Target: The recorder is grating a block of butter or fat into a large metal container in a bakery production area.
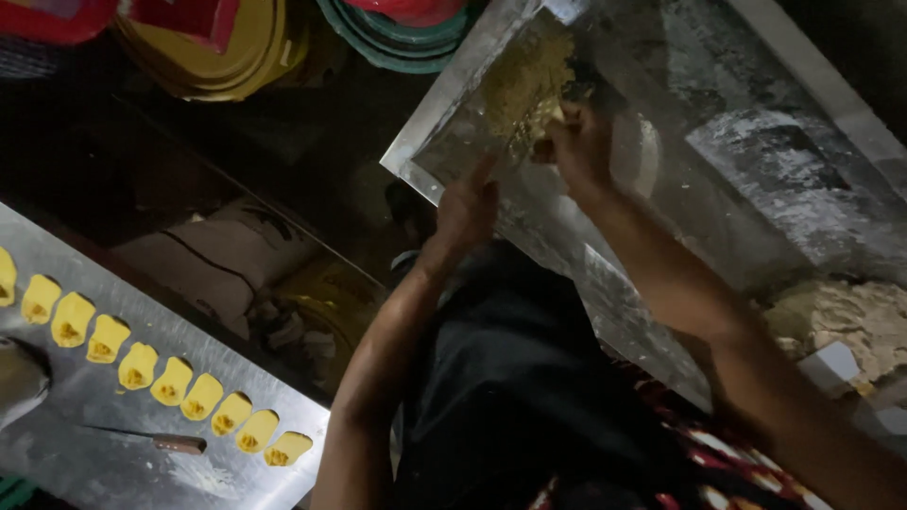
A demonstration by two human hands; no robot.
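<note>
Left hand: we see our left hand (pixel 468 203) loosely curled, forefinger stretched out, its tip on the metal tray (pixel 756 161) just beside the filling.
Right hand: our right hand (pixel 578 146) is closed, fingers pinched on a clump of the yellow crumbly filling (pixel 524 80).
Filling: it lies heaped in the tray's near corner, under both hands.
Dough pieces: a row of yellow dough pieces (pixel 151 373), each dotted with filling, runs along a second steel sheet (pixel 113 463), well apart from the hands.
Knife: a knife (pixel 156 439) lies below that row.
</note>
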